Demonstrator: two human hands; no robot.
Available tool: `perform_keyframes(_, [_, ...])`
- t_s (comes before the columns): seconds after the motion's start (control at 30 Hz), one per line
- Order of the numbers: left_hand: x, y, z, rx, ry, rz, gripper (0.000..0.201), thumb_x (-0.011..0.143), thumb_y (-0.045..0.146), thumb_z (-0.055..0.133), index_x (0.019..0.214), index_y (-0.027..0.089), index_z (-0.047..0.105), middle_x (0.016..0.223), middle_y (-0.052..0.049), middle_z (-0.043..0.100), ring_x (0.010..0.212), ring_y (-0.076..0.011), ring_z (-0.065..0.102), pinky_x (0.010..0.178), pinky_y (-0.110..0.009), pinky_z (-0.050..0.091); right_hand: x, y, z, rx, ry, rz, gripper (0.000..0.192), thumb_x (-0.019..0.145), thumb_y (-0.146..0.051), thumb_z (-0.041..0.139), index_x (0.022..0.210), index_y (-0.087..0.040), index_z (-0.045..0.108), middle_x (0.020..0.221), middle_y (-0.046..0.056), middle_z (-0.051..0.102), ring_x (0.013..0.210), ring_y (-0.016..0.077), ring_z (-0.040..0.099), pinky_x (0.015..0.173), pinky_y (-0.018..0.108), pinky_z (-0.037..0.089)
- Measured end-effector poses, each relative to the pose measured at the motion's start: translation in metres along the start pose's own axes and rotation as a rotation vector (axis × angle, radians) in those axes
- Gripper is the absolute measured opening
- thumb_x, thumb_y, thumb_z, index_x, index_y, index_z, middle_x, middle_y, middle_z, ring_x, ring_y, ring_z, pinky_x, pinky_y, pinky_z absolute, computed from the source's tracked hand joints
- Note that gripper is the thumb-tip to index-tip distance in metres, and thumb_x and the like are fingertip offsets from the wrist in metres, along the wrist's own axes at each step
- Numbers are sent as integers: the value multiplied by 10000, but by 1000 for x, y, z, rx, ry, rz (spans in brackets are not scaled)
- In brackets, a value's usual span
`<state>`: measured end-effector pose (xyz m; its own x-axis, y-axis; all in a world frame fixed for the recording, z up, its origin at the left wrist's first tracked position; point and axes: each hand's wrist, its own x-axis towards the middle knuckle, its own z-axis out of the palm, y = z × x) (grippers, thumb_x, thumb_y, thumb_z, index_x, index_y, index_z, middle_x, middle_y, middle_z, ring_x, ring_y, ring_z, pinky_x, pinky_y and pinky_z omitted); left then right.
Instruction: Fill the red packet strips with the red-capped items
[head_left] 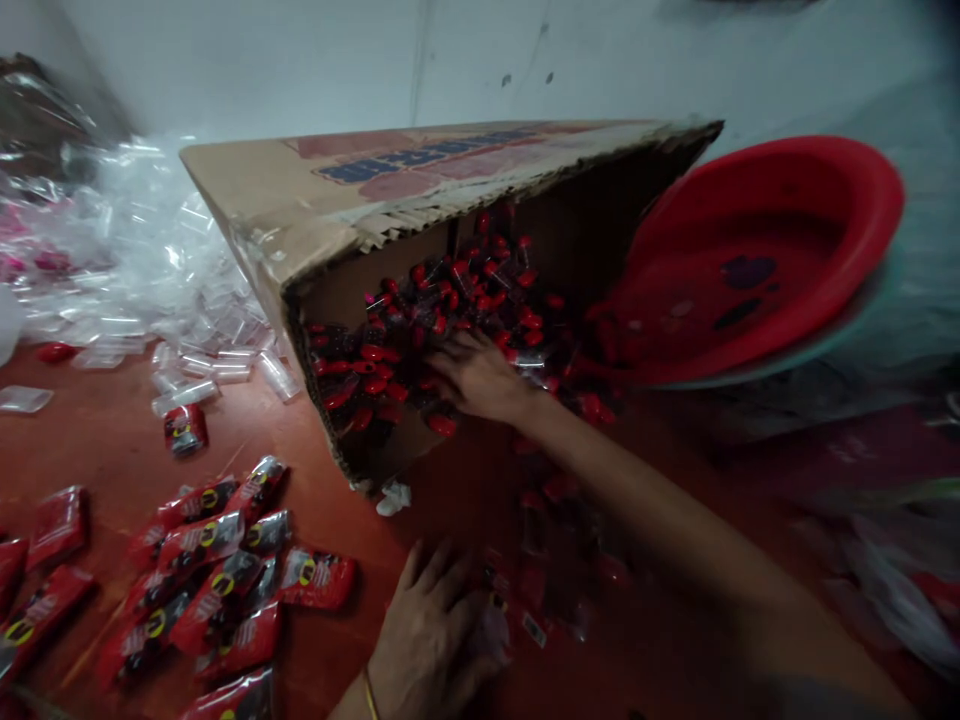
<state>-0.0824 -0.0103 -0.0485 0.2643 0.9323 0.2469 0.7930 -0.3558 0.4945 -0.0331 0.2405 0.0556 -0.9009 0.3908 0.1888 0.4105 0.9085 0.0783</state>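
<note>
Right hand (476, 375), fingers spread, rakes light, slippery red-capped tubes (420, 330) inside tipped cardboard box (300, 215); left hand (435, 630) rests flat below it.

Right hand (476, 375) reaches into tipped cardboard box (300, 200) of red-capped vials (375, 355).

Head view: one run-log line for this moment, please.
right hand in tipped cardboard box, on red-capped tubes | left hand on floor | red basin beside box

Blue lettering on the cardboard box (420, 190) is unreadable.
</note>
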Motion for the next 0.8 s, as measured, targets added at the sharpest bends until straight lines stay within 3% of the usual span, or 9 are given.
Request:
perform_keyframes(0.1, [0, -4, 5, 43, 44, 36, 496, 785, 553, 499, 1167, 243, 560, 1222, -64, 597, 1188, -289, 475, 1014, -494, 327, 64, -14, 19, 95, -28, -154, 439, 714, -175, 626, 1150, -184, 570, 1337, 70, 489, 1221, 306, 395, 992, 471, 320])
perform_keyframes(0.17, [0, -7, 8, 63, 79, 70, 490, 776, 561, 504, 1134, 234, 578, 1206, -59, 609, 1175, -279, 486, 1022, -483, 320, 94, -19, 33, 136, -66, -205, 399, 663, -95, 656, 1047, -199, 618, 1282, 21, 547, 1271, 291, 351, 1038, 476, 271])
perform_keyframes(0.3, [0, -10, 9, 96, 138, 116, 471, 768, 542, 530, 1118, 234, 593, 1203, -53, 610, 1175, -266, 482, 1047, -458, 290, 106, -17, 54, 141, -57, -209, 299, 725, -61, 591, 970, -226, 633, 1166, -54, 622, 1225, 216, 418, 1071, 470, 225])
perform_keyframes(0.47, [-2, -6, 3, 71, 99, 76, 416, 783, 459, 549, 1147, 260, 584, 1193, -53, 611, 1181, -271, 474, 1043, -482, 297, 50, -3, 56, 124, -28, -141, 406, 736, -93, 612, 1114, -237, 579, 1155, -2, 631, 1104, 227, 509, 1018, 513, 285])
perform_keyframes(0.63, [-3, -3, -5, 45, -54, 39, 383, 803, 426, 539, 1150, 270, 585, 1276, -73, 550, 1214, -304, 441, 1014, -549, 311, -24, 9, 53, 105, 26, -78, 281, 847, -157, 508, 1114, -209, 580, 1190, 56, 607, 1223, 245, 403, 1024, 495, 288])
perform_keyframes(0.7, [-2, -2, -6, 23, -61, 14, 361, 803, 441, 536, 1116, 276, 607, 1272, -76, 553, 1212, -311, 443, 1004, -564, 316, -51, 12, 53, 114, 49, -47, 268, 873, -166, 467, 1113, -210, 579, 1193, 69, 606, 1243, 244, 383, 1031, 507, 271])
perform_keyframes(0.8, [-2, 0, -6, 4, -22, -9, 348, 797, 460, 541, 1080, 278, 630, 1249, -77, 573, 1217, -312, 442, 1010, -569, 306, -89, 14, 50, 148, 91, 51, 259, 872, -166, 464, 1100, -212, 578, 1159, 82, 623, 1157, 240, 464, 1034, 539, 235])
